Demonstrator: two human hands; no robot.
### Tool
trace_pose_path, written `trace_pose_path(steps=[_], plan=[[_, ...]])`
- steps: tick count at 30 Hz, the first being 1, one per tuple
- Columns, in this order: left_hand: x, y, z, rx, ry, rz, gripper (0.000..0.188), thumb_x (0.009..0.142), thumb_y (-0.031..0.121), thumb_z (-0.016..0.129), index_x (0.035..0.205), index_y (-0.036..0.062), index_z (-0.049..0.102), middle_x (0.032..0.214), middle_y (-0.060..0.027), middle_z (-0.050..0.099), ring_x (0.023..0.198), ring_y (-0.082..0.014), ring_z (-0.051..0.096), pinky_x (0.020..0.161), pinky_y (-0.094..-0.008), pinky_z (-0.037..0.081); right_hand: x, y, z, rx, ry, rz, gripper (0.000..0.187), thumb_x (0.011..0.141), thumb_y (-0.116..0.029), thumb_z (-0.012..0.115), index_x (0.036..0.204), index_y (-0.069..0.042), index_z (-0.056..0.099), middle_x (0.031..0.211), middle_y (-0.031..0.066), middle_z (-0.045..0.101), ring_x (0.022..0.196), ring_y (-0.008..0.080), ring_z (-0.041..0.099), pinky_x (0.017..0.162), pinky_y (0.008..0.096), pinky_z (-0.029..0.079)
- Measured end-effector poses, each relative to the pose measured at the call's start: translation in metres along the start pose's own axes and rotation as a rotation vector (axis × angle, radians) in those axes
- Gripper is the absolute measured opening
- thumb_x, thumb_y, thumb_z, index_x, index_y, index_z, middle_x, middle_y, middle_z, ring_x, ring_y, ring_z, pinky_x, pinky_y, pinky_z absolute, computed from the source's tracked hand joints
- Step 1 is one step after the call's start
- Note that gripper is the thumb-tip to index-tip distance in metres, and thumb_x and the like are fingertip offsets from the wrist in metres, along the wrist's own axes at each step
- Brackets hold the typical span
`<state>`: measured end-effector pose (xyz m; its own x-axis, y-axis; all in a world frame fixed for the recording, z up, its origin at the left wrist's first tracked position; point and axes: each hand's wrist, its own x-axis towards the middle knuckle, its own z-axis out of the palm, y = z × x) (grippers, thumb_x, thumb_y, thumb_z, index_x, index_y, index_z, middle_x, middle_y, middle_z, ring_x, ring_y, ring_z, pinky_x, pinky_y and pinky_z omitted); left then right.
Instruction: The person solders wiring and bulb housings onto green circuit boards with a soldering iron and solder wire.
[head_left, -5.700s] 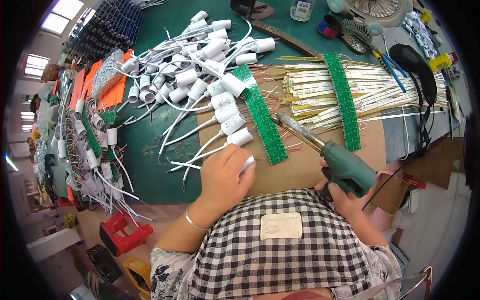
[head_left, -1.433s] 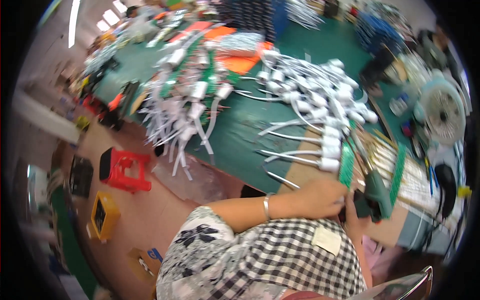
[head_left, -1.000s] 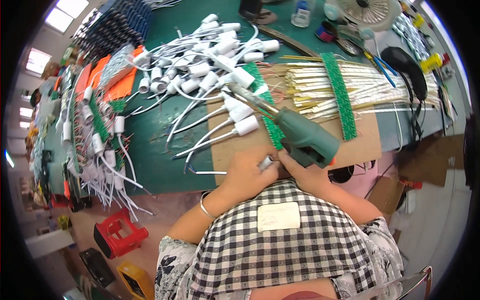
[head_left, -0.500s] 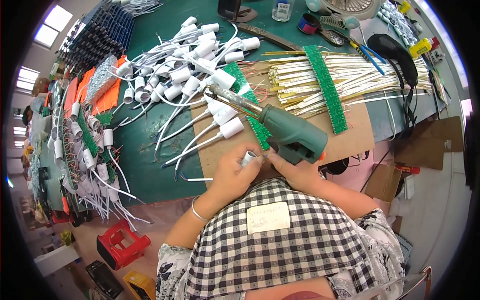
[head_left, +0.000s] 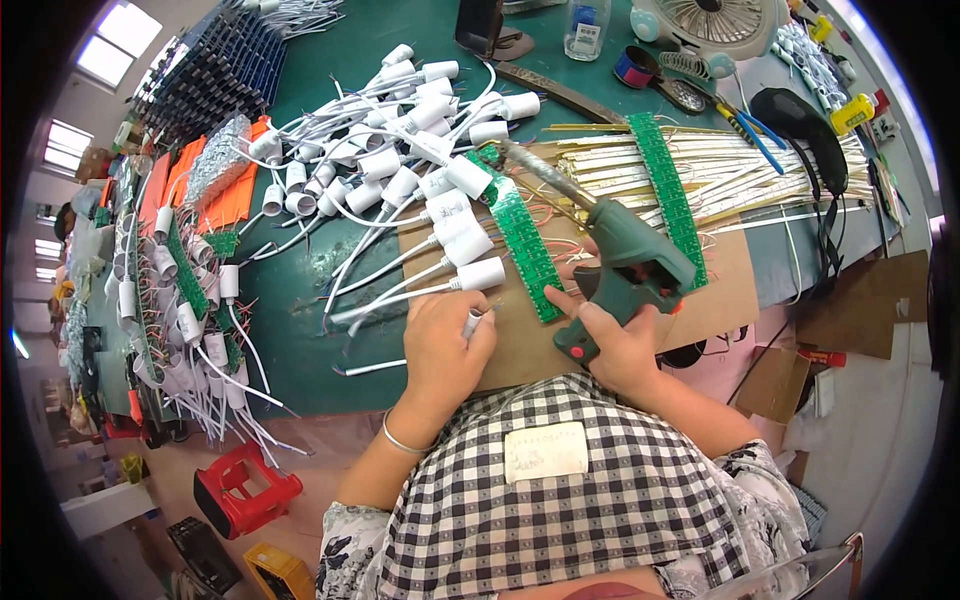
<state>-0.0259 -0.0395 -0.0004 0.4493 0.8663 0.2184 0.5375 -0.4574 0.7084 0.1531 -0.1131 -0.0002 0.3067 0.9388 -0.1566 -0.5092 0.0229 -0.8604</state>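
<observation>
My left hand (head_left: pixel 445 340) is closed around a small white cylindrical lamp holder (head_left: pixel 473 322); its open end shows between the fingers, and a white cable comes out to the left of the hand. My right hand (head_left: pixel 618 345) grips the handle of a green soldering gun (head_left: pixel 640 245), whose metal tip points up and left over the circuit boards. Just beyond my hands lies a green circuit board strip (head_left: pixel 525 245) on brown cardboard (head_left: pixel 725 265). Several white lamp holders (head_left: pixel 465 240) with cables rest along its left side.
A second green board strip (head_left: pixel 668 195) lies across a bundle of pale LED strips (head_left: pixel 790 165). More lamp holders (head_left: pixel 385 165) pile up at the far left. Blue-handled pliers (head_left: pixel 755 135), a fan (head_left: pixel 710 25) and a glass jar (head_left: pixel 587 28) stand farther back. A red stool (head_left: pixel 245 490) is at lower left.
My hands have moved apart: the left went left with the lamp holder, the right swung right and down with the soldering gun. The whole view has shifted slightly.
</observation>
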Motion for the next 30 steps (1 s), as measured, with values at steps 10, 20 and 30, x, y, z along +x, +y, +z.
trace_pose_path(steps=[10, 20, 30], plan=[[0.034, -0.003, 0.008, 0.190, 0.010, 0.225, 0.009, 0.071, 0.012, 0.064, 0.079, 0.0136, 0.062, 0.110, -0.0073, 0.041, 0.126, -0.0395, 0.027, 0.096, -0.0510, 0.025, 0.000, -0.007, -0.013, 0.171, 0.035, -0.151, 0.063, 0.081, -0.013, 0.063, 0.134, -0.007, 0.029, 0.130, 0.0083, 0.036, 0.112, 0.0232, 0.049, 0.090, 0.0522, 0.048], [0.050, 0.001, 0.009, 0.248, -0.009, 0.196, 0.005, 0.070, 0.019, 0.065, 0.074, 0.0155, 0.064, 0.143, -0.0168, 0.030, 0.127, -0.0466, 0.021, 0.102, -0.0549, 0.017, -0.058, -0.026, -0.082, -0.461, -0.047, 0.050, 0.036, 0.080, -0.001, 0.053, 0.115, 0.003, 0.046, 0.082, 0.0084, 0.061, 0.074, 0.0153, 0.060, 0.073, 0.0312, 0.052], [0.053, -0.003, 0.012, 0.224, -0.066, 0.139, 0.004, 0.068, 0.017, 0.066, 0.070, 0.0145, 0.064, 0.145, -0.0142, 0.027, 0.127, -0.0467, 0.021, 0.100, -0.0564, 0.016, -0.067, -0.028, -0.093, -1.019, -0.140, -0.048, 0.027, 0.079, -0.005, 0.062, 0.105, 0.000, 0.057, 0.092, 0.0082, 0.063, 0.081, 0.0188, 0.061, 0.073, 0.0280, 0.050]])
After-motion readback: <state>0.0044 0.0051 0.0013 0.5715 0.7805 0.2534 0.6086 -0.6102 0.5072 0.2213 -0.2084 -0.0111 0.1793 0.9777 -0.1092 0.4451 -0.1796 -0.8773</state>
